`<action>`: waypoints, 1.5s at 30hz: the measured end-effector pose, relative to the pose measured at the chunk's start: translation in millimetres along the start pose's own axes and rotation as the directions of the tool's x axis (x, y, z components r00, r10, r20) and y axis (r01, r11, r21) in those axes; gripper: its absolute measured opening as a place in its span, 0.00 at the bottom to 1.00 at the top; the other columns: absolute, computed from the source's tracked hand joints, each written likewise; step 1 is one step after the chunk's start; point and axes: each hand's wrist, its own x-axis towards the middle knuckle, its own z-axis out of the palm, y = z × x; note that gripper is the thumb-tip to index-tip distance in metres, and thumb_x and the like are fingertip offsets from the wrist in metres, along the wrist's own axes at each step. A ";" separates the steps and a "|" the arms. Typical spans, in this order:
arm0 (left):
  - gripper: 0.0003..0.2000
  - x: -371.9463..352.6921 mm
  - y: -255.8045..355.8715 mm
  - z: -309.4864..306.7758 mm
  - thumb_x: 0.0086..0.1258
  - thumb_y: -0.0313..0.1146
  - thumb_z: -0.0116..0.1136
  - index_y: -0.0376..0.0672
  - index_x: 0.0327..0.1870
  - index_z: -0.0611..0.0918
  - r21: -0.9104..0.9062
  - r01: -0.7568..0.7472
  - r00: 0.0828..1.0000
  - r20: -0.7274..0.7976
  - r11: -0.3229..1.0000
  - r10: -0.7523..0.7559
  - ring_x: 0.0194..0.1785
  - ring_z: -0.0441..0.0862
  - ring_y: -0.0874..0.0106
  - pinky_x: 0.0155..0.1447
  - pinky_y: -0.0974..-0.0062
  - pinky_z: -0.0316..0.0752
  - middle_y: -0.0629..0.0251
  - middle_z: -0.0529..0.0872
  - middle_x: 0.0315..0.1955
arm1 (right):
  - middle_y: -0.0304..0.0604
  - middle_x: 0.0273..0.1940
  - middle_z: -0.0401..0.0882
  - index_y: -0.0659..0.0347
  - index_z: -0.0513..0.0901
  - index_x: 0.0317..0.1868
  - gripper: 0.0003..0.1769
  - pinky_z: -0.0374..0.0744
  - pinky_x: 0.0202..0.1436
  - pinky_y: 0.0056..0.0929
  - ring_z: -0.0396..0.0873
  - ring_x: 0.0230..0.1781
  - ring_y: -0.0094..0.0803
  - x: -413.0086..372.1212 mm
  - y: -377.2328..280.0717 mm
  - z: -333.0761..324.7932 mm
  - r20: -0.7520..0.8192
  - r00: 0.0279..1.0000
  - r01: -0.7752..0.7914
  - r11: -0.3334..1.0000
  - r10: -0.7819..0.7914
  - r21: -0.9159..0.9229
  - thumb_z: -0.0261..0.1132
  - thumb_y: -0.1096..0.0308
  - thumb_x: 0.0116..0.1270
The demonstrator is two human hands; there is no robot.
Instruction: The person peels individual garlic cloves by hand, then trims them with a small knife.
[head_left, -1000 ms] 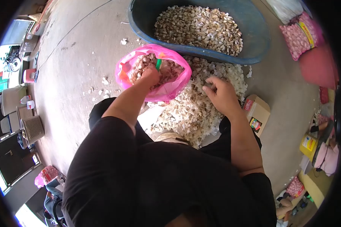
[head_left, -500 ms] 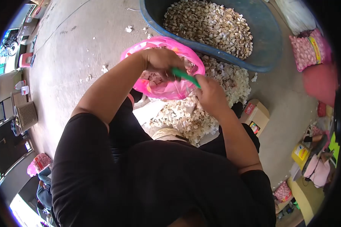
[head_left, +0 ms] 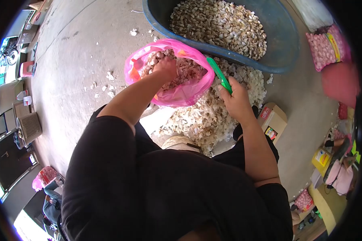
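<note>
The person's left hand (head_left: 165,66) is sunk into a pink bag (head_left: 171,97) of garlic (head_left: 185,72). Its fingers are buried among the bulbs, so whether it has closed on one cannot be told. The right hand (head_left: 236,101) is clenched around a green tool (head_left: 218,73) (a small knife or peeler, by the look of it; the working end is hard to make out). The tool points up and away from the wrist, past the rim of the bag.

Under the right hand lies a pile of papery skins (head_left: 201,120) on the floor (head_left: 76,60). Beyond both hands stands a blue tub (head_left: 283,48) of cloves (head_left: 221,24). A cardboard box (head_left: 274,120) sits just outside the right wrist.

The step in hand looks like drawing a bulb from the bag. To do it well, the left hand would best pinch a single bulb rather than a fistful and lift it straight up, so that the thin plastic does not snag or tip. Judging by how close the tool stands to the bag, its point is better turned away from the plastic and from the left fingers.
</note>
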 end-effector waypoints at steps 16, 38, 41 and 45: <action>0.18 -111.2 -10.0 -65.1 0.59 0.31 0.53 0.39 0.51 0.69 -0.970 -0.217 0.955 -0.188 0.107 0.229 0.42 0.76 0.70 0.43 0.71 0.72 0.60 0.76 0.42 | 0.38 0.20 0.71 0.64 0.72 0.39 0.09 0.70 0.24 0.21 0.71 0.19 0.21 -19.6 -3.2 -28.8 -0.056 0.997 -0.044 0.959 0.061 0.278 0.54 0.66 0.64; 0.20 -93.3 93.9 -62.2 0.64 0.53 0.44 0.44 0.38 0.75 -0.823 0.032 0.916 -0.203 -0.567 0.347 0.29 0.73 0.72 0.33 0.76 0.68 0.66 0.78 0.29 | 0.55 0.25 0.75 0.64 0.69 0.47 0.17 0.71 0.27 0.36 0.76 0.25 0.48 -49.8 -1.5 -34.0 -0.179 0.983 0.070 0.986 -0.043 0.148 0.59 0.68 0.58; 0.21 -90.8 99.8 -65.5 0.64 0.53 0.43 0.43 0.39 0.74 -0.782 0.016 0.932 -0.213 -0.623 0.292 0.30 0.73 0.72 0.34 0.74 0.69 0.65 0.77 0.29 | 0.55 0.24 0.74 0.62 0.69 0.47 0.17 0.71 0.27 0.36 0.76 0.25 0.48 -44.9 -3.0 -32.9 -0.206 0.977 0.094 0.981 -0.058 0.171 0.58 0.68 0.57; 0.21 -83.2 102.9 -59.9 0.65 0.54 0.41 0.43 0.39 0.74 -0.803 -0.135 0.939 -0.291 -0.580 0.185 0.32 0.73 0.72 0.37 0.73 0.70 0.66 0.77 0.30 | 0.55 0.23 0.74 0.60 0.70 0.47 0.17 0.71 0.26 0.36 0.75 0.23 0.46 -45.8 -10.5 -27.6 -0.095 0.995 0.020 0.991 -0.007 0.130 0.58 0.69 0.57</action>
